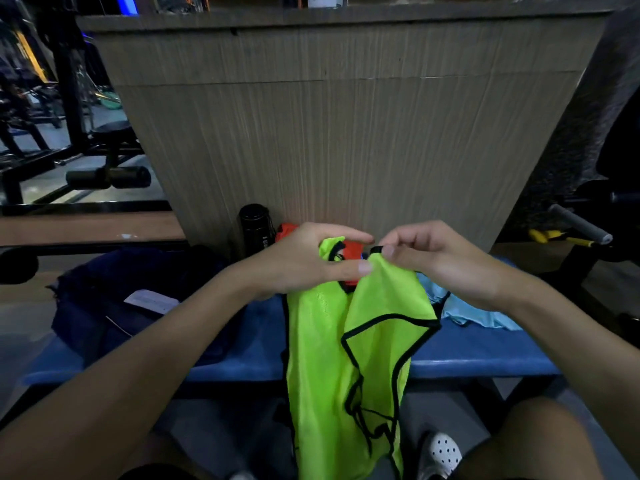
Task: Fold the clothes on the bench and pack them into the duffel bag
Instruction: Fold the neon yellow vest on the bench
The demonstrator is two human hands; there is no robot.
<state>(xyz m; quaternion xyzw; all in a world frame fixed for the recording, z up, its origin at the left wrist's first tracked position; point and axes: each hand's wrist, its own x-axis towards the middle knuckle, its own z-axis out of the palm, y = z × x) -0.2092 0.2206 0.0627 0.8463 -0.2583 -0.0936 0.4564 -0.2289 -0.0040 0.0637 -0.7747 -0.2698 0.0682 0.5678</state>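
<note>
Padded blue bench [485, 355], mesh neon vest [322, 341] pinched

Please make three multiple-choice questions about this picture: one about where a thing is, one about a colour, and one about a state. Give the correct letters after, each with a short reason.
1. Where is the black bottle?
A. In the bag
B. Standing at the back of the bench, against the wooden panel
C. On the floor

2. What colour is the vest that the hands hold?
A. Neon green with black trim
B. Orange
C. Light blue

3. How is the vest held?
A. Folded flat on the bench
B. Pinched at its top by both hands, hanging down
C. Packed away

Answers: B, it stands behind the left hand. A, the colour is plain. B, the left and right hand pinch its top and it hangs past the bench.
</note>
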